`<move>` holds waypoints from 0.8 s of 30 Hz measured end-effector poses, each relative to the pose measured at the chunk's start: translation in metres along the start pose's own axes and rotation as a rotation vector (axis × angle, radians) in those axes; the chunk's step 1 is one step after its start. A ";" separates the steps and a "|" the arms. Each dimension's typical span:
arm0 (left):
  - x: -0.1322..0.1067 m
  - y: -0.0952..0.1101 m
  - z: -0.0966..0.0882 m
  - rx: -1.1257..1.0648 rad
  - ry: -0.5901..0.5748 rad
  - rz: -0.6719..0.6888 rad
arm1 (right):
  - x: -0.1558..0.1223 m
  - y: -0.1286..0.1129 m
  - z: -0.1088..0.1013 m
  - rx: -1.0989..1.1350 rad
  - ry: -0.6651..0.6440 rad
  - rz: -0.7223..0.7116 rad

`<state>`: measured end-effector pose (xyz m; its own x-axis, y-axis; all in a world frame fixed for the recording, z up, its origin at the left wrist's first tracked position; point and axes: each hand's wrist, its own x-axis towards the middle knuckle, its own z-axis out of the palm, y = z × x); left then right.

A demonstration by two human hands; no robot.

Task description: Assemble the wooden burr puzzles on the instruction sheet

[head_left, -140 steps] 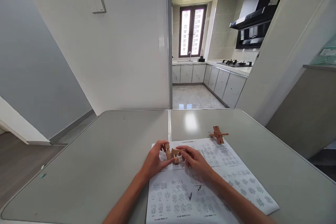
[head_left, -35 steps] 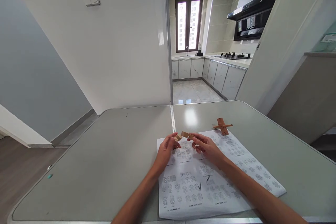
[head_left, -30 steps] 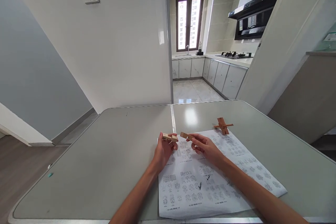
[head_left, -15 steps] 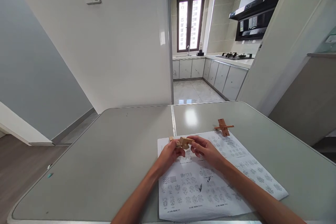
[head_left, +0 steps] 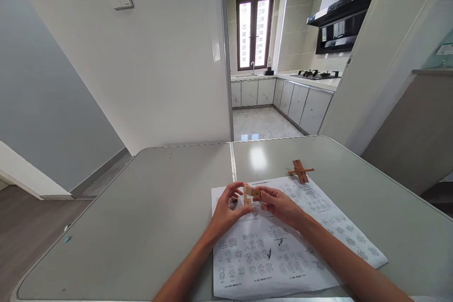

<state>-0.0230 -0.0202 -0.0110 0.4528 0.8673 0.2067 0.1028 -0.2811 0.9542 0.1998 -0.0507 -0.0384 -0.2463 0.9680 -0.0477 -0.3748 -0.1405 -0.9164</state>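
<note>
My left hand (head_left: 227,212) grips a notched wooden puzzle piece (head_left: 247,202) between thumb and fingertips, holding it upright over the printed sheet. My right hand (head_left: 281,204) pinches a second wooden puzzle piece (head_left: 252,191), which lies crosswise against the upper part of the first. Whether the two pieces are locked together or only touching, I cannot tell. Under both hands lies the instruction sheet (head_left: 262,245), covered with small printed diagrams and a few dark pen marks. Beyond my right hand, at the sheet's far edge, stands a crossed reddish-brown wooden puzzle assembly (head_left: 300,171).
The grey table (head_left: 141,226) has rounded far corners and a seam down its middle. A small teal bit (head_left: 67,239) lies near its left edge. A white wall (head_left: 170,66) rises behind the table, beside an opening into a kitchen with a stove (head_left: 316,74).
The left hand has turned and spread its fingers, bringing its wooden piece from lying flat to upright. The right hand's piece has stayed close against it, tilting slightly.
</note>
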 end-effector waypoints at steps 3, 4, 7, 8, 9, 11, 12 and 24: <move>-0.004 0.004 0.003 0.163 -0.027 0.054 | -0.002 0.001 0.004 -0.086 -0.127 0.036; -0.005 0.004 0.005 0.190 -0.043 0.080 | -0.002 0.001 0.006 -0.112 -0.148 0.032; -0.007 0.003 0.006 0.244 -0.047 0.201 | -0.002 -0.002 0.012 -0.148 -0.125 -0.006; -0.007 0.001 0.005 0.266 -0.024 0.241 | -0.003 -0.003 0.013 -0.157 -0.097 -0.020; -0.006 -0.001 0.004 0.291 0.001 0.270 | -0.003 -0.005 0.015 -0.172 -0.067 -0.032; -0.005 -0.004 0.001 0.352 0.028 0.301 | -0.003 -0.009 0.016 -0.210 -0.026 -0.051; -0.005 -0.005 -0.001 0.387 0.024 0.310 | -0.004 -0.010 0.017 -0.225 -0.016 -0.058; 0.006 -0.003 -0.001 -0.091 0.068 -0.123 | 0.003 -0.007 0.007 -0.103 0.205 -0.145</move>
<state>-0.0215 -0.0135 -0.0126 0.3805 0.9195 0.0985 0.0716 -0.1355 0.9882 0.1958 -0.0480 -0.0294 -0.0063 0.9998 0.0171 -0.2979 0.0145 -0.9545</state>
